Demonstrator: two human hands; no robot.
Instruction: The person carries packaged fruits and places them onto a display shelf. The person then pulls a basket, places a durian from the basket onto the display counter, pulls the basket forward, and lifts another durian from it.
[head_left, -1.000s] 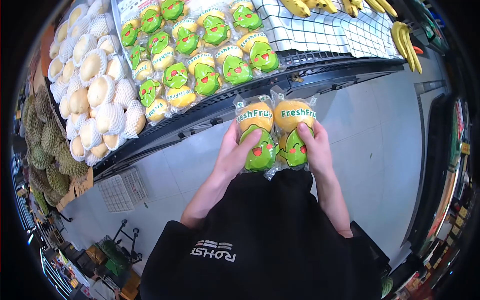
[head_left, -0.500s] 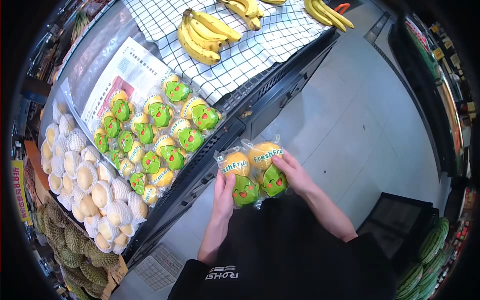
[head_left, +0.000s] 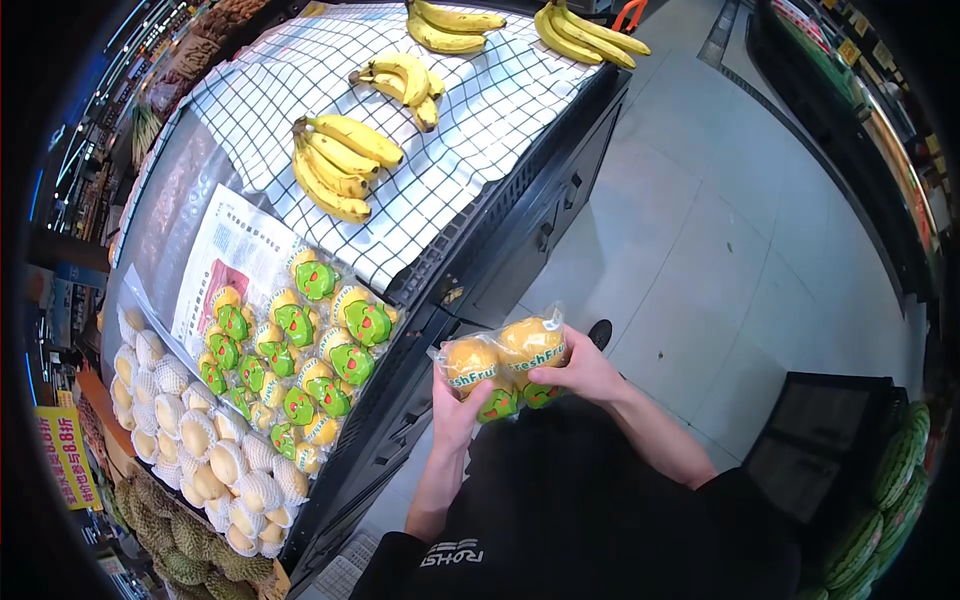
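Close to my chest, my left hand point(head_left: 460, 405) grips a clear bag of yellow fruit point(head_left: 468, 362) printed with "FreshFruit" and a green cartoon. My right hand point(head_left: 583, 368) is closed on a second such bag point(head_left: 532, 343), side by side with the first and touching it. Both thumbs press on the front of the bags; the fingers behind are mostly hidden. Left of my hands, rows of matching bagged fruit point(head_left: 297, 322) lie on the black display stand point(head_left: 440, 290), the nearest display to my left hand.
Banana bunches point(head_left: 335, 165) lie on a checked cloth point(head_left: 440, 180). Net-wrapped pale fruit point(head_left: 228, 462) and durians point(head_left: 165, 525) are at the lower left. Watermelons point(head_left: 875, 530) and a black crate point(head_left: 815, 430) stand at the right. A dark shoe point(head_left: 600, 333) shows beyond my right hand.
The view has swung toward the bananas, and the displays have shifted down and left in it. Both hands still hold the bags, which are now tilted so their yellow tops face me more.
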